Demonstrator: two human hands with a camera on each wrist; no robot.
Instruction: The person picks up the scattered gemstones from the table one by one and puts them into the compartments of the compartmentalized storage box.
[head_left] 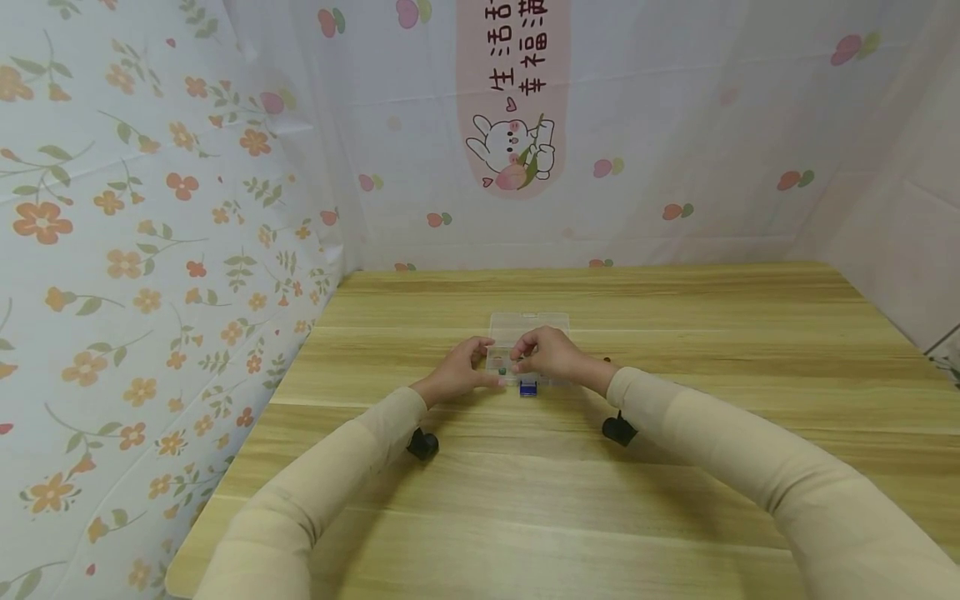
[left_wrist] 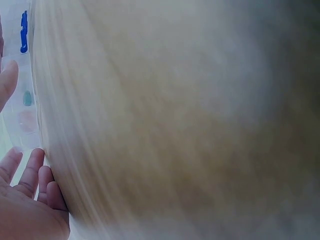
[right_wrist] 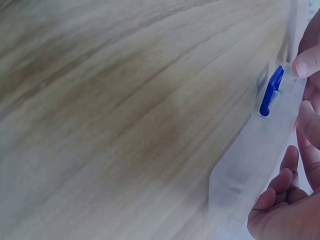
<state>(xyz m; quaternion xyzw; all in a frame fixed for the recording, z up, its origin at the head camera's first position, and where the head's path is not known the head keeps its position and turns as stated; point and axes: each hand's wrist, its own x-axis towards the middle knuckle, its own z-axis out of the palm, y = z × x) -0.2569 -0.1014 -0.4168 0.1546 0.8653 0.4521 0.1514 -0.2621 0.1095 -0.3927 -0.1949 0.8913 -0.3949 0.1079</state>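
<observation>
A clear plastic compartment box [head_left: 556, 380] with a blue latch [head_left: 528, 388] lies on the table, its clear lid [head_left: 510, 327] folded back behind it. My left hand [head_left: 459, 372] holds the box's left end, thumb at the front edge and fingers behind. Above the compartments, my right hand [head_left: 553, 353] pinches a small dark piece, mostly hidden by the fingertips; I cannot tell its kind. A small green stone-like piece [left_wrist: 27, 98] sits in a left compartment, beside a pale pink piece [left_wrist: 27, 121]. The right wrist view shows the right hand's fingers curled close to the box.
A tiny brown piece [head_left: 607, 360] lies on the wooden table [head_left: 510, 483] beside my right wrist. Black wrist mounts [head_left: 423, 445] hang under both sleeves. A floral curtain [head_left: 150, 250] borders the left side, and a printed cloth [head_left: 675, 125] hangs behind.
</observation>
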